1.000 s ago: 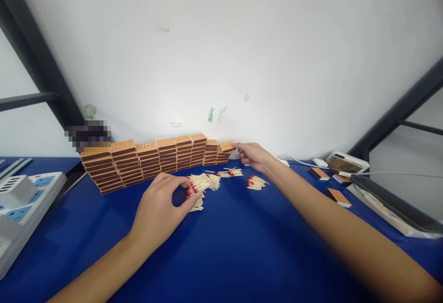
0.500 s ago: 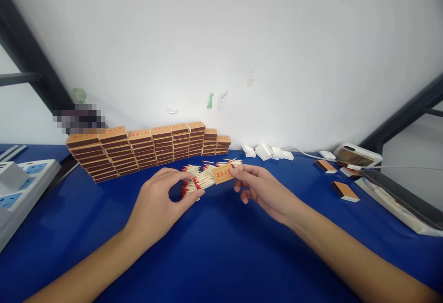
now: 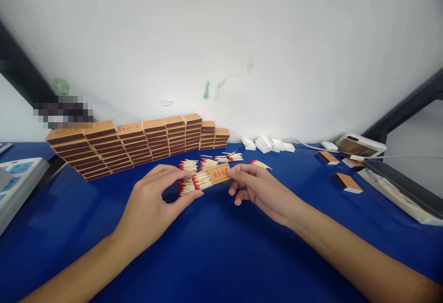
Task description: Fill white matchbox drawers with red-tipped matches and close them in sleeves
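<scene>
My left hand [image 3: 152, 206] pinches a bundle of red-tipped matches [image 3: 200, 181] just above the blue table [image 3: 221, 257]. My right hand [image 3: 258, 187] holds an orange matchbox [image 3: 219, 173] by its right end. The white ends of the bundle meet the box's left end. Loose matches [image 3: 207, 162] lie in small heaps on the cloth right behind both hands.
A long wall of stacked orange matchboxes [image 3: 131, 144] runs along the back by the white wall. White inner trays [image 3: 266, 144] lie at the back right. Single matchboxes [image 3: 347, 182], a phone-like device [image 3: 362, 146] and a dark tray [image 3: 401, 183] sit at right; a power strip [image 3: 17, 181] at left.
My right hand took a matchbox from the right end of the stacks and brought it back to the bundle of matches in my left hand. The view tilted down slightly.
</scene>
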Action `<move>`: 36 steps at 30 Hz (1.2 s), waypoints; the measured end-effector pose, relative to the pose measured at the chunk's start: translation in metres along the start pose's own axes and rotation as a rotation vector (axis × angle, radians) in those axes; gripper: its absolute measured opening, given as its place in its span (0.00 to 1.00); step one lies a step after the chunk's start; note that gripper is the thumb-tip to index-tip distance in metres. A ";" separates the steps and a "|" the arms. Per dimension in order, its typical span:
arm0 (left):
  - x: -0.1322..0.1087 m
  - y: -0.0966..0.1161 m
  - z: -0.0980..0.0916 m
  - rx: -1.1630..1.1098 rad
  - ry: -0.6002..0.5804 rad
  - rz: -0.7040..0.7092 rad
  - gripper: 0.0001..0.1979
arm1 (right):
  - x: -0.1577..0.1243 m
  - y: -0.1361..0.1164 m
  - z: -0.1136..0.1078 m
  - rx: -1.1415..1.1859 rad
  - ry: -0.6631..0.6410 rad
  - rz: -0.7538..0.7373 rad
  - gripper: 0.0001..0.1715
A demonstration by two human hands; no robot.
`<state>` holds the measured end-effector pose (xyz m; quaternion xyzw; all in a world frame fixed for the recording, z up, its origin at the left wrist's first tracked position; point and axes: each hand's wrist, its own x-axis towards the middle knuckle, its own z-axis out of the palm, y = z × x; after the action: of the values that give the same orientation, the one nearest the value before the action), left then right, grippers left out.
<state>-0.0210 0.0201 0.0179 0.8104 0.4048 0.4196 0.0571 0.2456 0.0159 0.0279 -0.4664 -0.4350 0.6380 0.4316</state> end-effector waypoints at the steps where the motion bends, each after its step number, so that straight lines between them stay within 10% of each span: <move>1: 0.000 0.000 0.000 -0.002 0.004 0.006 0.14 | -0.001 0.000 0.001 -0.008 0.000 -0.005 0.23; 13: 0.000 0.009 0.002 -0.108 -0.007 0.086 0.16 | -0.030 0.012 0.036 -0.123 -0.173 -0.133 0.46; 23: 0.000 0.013 0.001 -0.184 -0.052 0.157 0.40 | -0.046 0.008 0.046 -0.230 -0.393 -0.105 0.41; 30: 0.004 0.011 -0.002 -0.122 0.021 0.210 0.14 | -0.030 0.008 0.028 -0.295 -0.315 -0.173 0.38; 36: 0.006 0.002 -0.003 -0.091 0.056 0.199 0.14 | -0.011 -0.007 0.014 -0.736 -0.156 -0.499 0.26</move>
<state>-0.0198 0.0223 0.0243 0.8311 0.3042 0.4637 0.0404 0.2346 0.0054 0.0399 -0.4201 -0.7634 0.3504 0.3433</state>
